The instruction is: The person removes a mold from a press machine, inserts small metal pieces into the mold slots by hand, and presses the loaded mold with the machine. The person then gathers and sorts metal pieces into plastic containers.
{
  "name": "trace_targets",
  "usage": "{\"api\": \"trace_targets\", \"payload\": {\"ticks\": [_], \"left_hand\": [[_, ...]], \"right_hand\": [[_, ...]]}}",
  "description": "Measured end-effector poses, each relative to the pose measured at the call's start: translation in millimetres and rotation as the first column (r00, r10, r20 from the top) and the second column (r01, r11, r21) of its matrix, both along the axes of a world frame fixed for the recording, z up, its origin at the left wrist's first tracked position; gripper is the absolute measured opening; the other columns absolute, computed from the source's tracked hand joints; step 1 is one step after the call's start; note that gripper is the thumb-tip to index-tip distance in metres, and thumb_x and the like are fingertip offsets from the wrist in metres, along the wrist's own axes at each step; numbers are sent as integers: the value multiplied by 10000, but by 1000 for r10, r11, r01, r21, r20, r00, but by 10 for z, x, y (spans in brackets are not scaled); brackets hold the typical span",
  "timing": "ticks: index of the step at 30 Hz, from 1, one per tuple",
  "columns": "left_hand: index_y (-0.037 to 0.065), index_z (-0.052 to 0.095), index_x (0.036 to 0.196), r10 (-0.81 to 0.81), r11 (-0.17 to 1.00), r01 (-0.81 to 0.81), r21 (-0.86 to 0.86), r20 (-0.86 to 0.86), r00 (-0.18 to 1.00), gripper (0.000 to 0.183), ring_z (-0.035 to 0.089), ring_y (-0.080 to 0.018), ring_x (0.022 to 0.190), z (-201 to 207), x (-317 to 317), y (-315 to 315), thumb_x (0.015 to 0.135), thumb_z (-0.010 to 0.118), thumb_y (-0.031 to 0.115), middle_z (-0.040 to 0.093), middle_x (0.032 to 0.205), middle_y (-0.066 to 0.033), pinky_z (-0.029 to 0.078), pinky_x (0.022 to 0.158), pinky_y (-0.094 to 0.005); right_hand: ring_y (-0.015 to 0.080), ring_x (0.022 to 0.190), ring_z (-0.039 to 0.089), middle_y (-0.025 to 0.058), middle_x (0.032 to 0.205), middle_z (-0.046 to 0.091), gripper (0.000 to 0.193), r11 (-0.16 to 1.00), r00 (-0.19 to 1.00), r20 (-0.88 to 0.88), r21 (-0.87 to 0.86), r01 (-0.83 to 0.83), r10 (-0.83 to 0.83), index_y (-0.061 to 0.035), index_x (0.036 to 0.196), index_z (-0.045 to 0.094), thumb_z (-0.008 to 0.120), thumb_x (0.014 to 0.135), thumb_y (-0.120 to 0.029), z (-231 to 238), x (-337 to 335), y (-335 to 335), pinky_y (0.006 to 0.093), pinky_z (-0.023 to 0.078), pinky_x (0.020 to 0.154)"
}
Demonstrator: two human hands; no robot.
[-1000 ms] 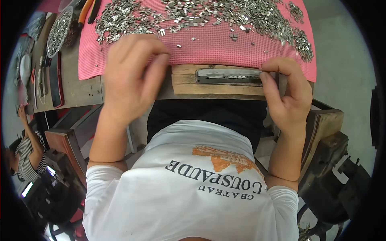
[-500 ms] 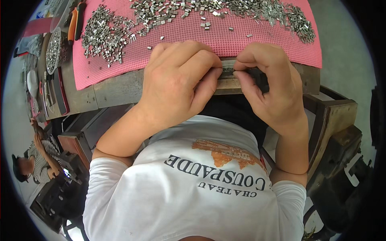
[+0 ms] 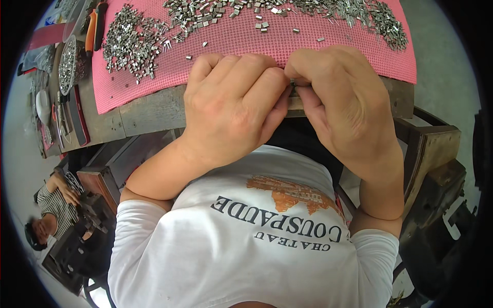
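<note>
My left hand (image 3: 233, 102) is closed at the bench's front edge, thumb pressed against the curled fingers. What it grips is hidden. My right hand (image 3: 349, 97) pinches close beside it, fingertips nearly touching the left ones. Between them shows a small dark and shiny bit (image 3: 292, 82), too small to name. Beyond both hands lies a pink mesh mat (image 3: 123, 97). Small silvery metal components are heaped on its left (image 3: 128, 43) and along its far side. Thin-legged ones (image 3: 349, 15) lie at the back right, near another heap (image 3: 393, 33). A few loose pieces (image 3: 262, 26) lie mid-mat.
Orange-handled pliers (image 3: 91, 31) lie left of the mat. A clear tub of small metal parts (image 3: 69, 66) stands nearer, above slim hand tools (image 3: 79, 115). Another person (image 3: 59, 205) sits at a machine on the lower left. A wooden frame (image 3: 431, 149) stands at right.
My right hand has moved left and turned inward, closing the gap to my left hand. The small bar-like piece seen between them is now mostly covered. The other person has shifted posture.
</note>
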State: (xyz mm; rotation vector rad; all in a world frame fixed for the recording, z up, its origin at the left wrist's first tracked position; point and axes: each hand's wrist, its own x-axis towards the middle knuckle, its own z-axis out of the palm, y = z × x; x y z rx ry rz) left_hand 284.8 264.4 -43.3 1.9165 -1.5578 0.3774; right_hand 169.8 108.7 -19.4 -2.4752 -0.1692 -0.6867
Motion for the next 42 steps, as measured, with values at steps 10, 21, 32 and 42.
{"api": "trace_targets", "payload": {"ticks": [10,21,32,42], "left_hand": [[25,742,1029,-26,998,49,38,-477,879,284,674,-208,828,154,260,155,760,830,28,715,964,-92,549,713,-315],[138,804,922,340,920,-354,171,106,935,129,651,-255,871,110,902,557,794,811,135,701,900,-29,501,773,-380],[86,774,891,269,958,-253,136,-123,955,133,648,-240,825,233,770,507,770,829,75,710,876,-62,494,748,-361],[104,783,870,97,928,-54,370,-99,990,158,615,-234,821,322,600,259,718,823,86,669,819,-14,448,737,-371]], "right_hand": [[254,935,719,83,1119,752,441,926,987,-118,-374,56,-108,10,1250,665,714,813,42,242,-162,109,467,518,993],[253,1085,699,98,1241,720,448,926,942,-165,-294,237,-293,-23,1322,640,704,881,20,126,-284,-352,457,439,1094],[273,933,675,73,988,724,151,906,940,-29,-276,320,-340,-75,1019,714,731,871,-51,-66,-200,-702,390,465,914],[269,878,621,55,870,649,105,938,975,-47,-286,194,-216,-72,938,700,676,845,-29,-84,5,-886,398,456,832]]}}
